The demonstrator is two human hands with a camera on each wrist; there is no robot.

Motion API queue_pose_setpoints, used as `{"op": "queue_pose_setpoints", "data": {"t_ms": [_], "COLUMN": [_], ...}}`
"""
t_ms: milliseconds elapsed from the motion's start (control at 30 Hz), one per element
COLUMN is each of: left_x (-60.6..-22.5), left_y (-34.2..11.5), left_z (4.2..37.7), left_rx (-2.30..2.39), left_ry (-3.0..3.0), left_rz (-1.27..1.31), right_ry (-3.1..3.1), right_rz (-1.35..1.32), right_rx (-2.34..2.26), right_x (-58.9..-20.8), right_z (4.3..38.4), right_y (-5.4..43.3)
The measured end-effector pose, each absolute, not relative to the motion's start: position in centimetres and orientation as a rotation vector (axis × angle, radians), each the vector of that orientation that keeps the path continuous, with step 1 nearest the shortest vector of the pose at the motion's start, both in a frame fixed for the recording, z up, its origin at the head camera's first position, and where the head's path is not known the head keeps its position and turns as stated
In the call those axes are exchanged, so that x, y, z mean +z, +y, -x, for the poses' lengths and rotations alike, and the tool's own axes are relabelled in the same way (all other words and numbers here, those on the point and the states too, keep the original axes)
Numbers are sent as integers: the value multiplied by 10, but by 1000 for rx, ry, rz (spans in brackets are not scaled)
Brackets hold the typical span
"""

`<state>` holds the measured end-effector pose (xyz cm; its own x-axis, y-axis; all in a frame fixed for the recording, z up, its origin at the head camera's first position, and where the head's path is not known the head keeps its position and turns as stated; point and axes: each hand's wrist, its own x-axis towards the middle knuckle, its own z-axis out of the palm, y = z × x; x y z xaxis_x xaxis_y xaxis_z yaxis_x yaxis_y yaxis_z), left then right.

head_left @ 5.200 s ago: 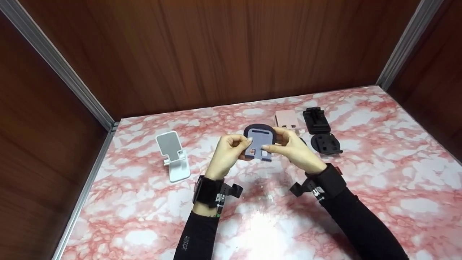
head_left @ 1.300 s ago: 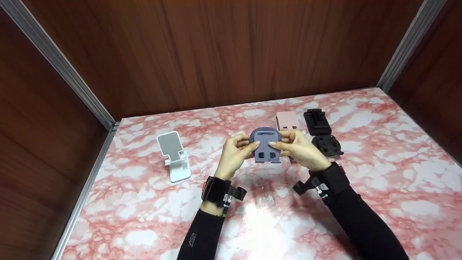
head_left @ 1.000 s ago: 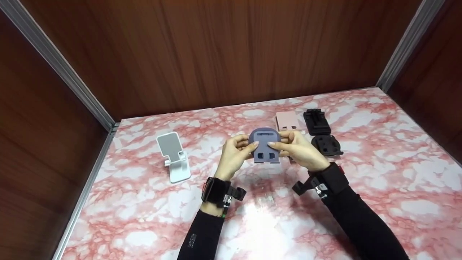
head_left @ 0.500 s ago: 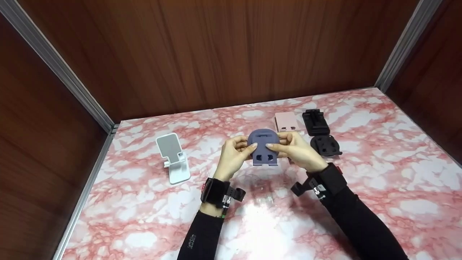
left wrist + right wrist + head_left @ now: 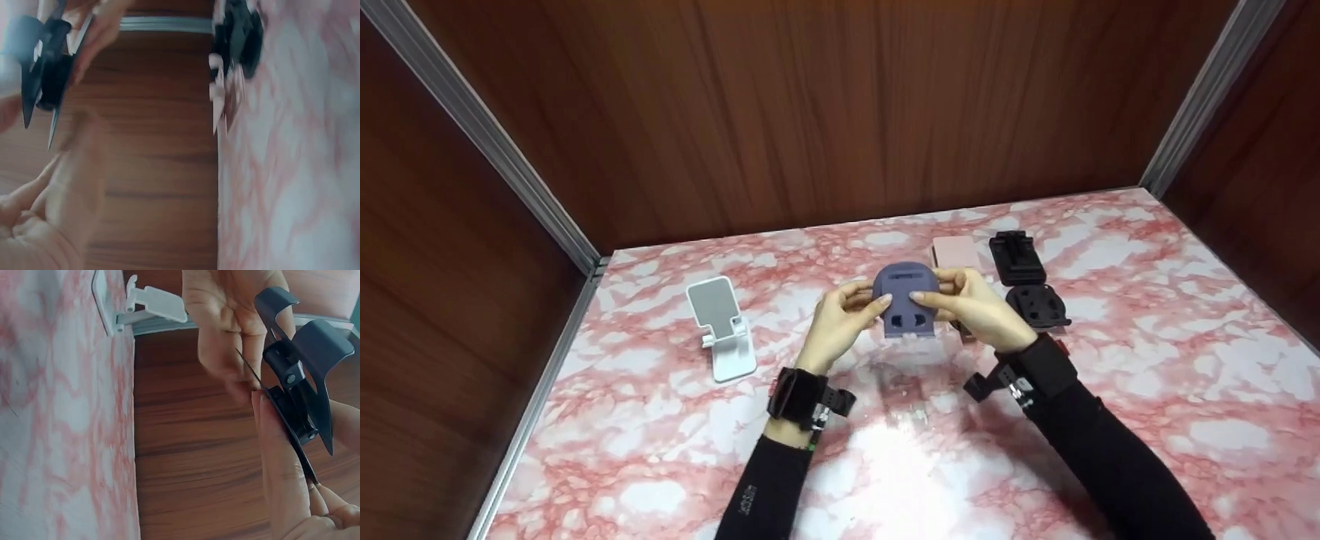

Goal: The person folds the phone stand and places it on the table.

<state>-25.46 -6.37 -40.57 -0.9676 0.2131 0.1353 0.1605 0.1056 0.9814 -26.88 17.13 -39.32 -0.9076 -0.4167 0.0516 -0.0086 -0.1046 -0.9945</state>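
Both hands hold a purple-blue folding phone stand point(image 5: 901, 286) above the table in the head view, its rounded end away from me. My left hand point(image 5: 838, 321) pinches its left edge, thumb on the near face and fingers behind. On the opposite edge, my right hand point(image 5: 981, 309) grips it the same way. Edge-on in the right wrist view, the phone stand point(image 5: 291, 410) shows plates joined by a hinge and two curved lips. The left hand point(image 5: 225, 354) is blurred there. In the left wrist view, the left thumb point(image 5: 84, 163) lies close beside the plate.
A white phone stand with a grey pad point(image 5: 715, 306) stands unfolded at the left. Behind the right hand lie a pink stand point(image 5: 955, 250), a black folded stand point(image 5: 1018, 259) and a round black one point(image 5: 1038, 306). Wooden panels point(image 5: 840, 112) enclose the marbled table point(image 5: 660, 442).
Tilted about five seconds ago, the purple-blue phone stand now sits squarer to me. Over the last half second it has risen slightly, and the left forearm has shifted a little left.
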Motion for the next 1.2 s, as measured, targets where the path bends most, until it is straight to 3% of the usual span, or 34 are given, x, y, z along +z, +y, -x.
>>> {"op": "queue_pose_setpoints", "data": {"t_ms": [367, 500, 700, 867, 1000, 1200], "left_x": [-395, -409, -401, -415, -421, -401], "left_y": [-121, -142, -151, -159, -162, -159], "left_z": [250, 255, 244, 253, 258, 247], "left_rx": [1761, 1763, 1711, 1710, 1716, 1690], "left_ry": [2702, 2751, 2793, 2824, 2842, 2813], "left_rz": [-521, -580, -516, -546, -547, -509], "right_ry": [2025, 2072, 2189, 2615, 2692, 2629], "right_rz": [204, 90, -4, 56, 21, -34], "right_rx": [-2134, -2060, -1848, -1396, -1273, -1321], "right_x": [-377, -382, -405, -440, -439, -427], "right_z": [319, 335, 364, 395, 395, 387], "right_y": [171, 163, 152, 152, 145, 134]}}
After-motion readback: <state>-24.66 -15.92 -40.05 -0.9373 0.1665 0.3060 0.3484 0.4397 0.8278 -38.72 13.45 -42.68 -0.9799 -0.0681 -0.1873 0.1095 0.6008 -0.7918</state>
